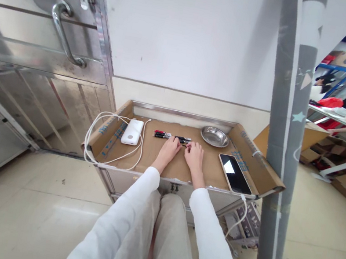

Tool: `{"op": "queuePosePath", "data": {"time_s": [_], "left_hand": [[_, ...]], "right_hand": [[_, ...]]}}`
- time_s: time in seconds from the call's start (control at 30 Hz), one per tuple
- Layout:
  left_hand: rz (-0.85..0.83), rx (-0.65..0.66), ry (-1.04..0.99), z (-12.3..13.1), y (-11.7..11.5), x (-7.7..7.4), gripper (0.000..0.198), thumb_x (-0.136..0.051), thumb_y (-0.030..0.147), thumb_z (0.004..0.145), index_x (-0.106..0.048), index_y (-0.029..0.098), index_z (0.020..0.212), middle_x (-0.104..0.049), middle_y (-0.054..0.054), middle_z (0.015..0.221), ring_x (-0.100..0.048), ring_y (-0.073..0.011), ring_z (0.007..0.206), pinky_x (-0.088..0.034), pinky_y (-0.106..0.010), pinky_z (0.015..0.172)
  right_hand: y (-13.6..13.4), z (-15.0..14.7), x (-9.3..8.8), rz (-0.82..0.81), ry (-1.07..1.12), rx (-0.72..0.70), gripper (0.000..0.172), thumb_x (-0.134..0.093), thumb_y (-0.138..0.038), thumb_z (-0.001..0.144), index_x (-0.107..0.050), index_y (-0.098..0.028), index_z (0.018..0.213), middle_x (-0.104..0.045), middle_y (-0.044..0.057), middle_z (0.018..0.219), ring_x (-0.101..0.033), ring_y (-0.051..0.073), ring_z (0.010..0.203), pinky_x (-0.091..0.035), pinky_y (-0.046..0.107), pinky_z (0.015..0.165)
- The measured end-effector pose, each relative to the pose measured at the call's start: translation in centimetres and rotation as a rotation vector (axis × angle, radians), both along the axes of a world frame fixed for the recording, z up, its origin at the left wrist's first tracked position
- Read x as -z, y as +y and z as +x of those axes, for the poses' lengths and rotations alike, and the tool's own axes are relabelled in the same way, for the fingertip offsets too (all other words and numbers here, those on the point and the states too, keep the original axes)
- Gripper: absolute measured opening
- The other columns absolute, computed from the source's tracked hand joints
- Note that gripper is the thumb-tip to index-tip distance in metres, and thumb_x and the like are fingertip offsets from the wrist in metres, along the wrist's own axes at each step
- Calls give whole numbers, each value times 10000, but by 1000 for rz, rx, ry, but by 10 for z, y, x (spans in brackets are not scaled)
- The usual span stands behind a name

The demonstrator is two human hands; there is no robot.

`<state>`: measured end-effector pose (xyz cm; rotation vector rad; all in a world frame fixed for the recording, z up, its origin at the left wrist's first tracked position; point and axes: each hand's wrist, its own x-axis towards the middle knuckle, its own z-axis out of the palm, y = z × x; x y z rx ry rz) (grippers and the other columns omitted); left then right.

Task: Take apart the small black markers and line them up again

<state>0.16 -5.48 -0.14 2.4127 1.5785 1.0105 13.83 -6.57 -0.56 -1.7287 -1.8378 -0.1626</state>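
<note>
Both my hands are low over the middle of the tabletop (180,169), near each other with a gap between. Left hand (170,149): fingers bent, reaching to the pens (161,135); whether they grip or merely rest there, I cannot tell. Right hand (194,153): fingers drawn in narrow, seemingly pinching a thin dark piece (185,146) whose nature is too small to make out. Risk, as I judge it: the piece is slight and could slip if the pinch loosens; a careless nudge from the left fingers could set the slim barrels rolling out of line. The pens lie crosswise just beyond my fingertips, close together, dark barrels mostly, one red toward the left, paler bands midway; count uncertain, my left hand covering part. Farther out, right and back, a shallow shiny steel bowl (215,137); nearer on the right, a phone (235,174), its white cord (243,211) hanging over the front edge, so a sleeve catching it could drag the phone. On the left, a white power bank (132,132) with a looping cable (141,148). Beyond: metal door (36,29), grey pillar (283,158).
</note>
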Motion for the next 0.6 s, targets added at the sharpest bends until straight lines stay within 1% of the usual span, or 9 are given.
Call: {"op": "queuePosePath", "data": {"time_s": [0.13,0.33,0.43,0.6], "left_hand": [[21,-8,51,-1,1,1,61,-457,173,893,-514,151,883,-532,-75,925,-544,-201,928,-445,-350,868],[22,7,81,-1,3,3,175,-396,83,878,-547,129,954,-563,-110,1005,-545,-199,968,-432,-350,905],[26,13,94,-1,3,3,214,-384,60,864,-554,122,976,-578,-113,1019,-538,-205,998,-427,-357,922],[35,25,103,-1,0,1,231,-389,84,863,-571,132,996,-570,-118,1026,-533,-213,1001,-427,-367,919]], "right_hand": [[1,0,2,-9,-12,-2,190,-424,-123,825,-600,-164,886,-591,94,929,-483,216,881,-318,315,772],[4,1,4,-44,-6,-4,252,-426,-128,834,-623,-174,982,-577,102,966,-481,222,907,-325,323,790],[4,1,4,-51,0,-7,255,-413,-137,847,-632,-176,971,-576,101,962,-483,222,916,-326,321,789],[4,2,5,-49,9,-1,247,-404,-141,858,-637,-180,931,-580,92,946,-486,213,897,-323,314,785]]}}
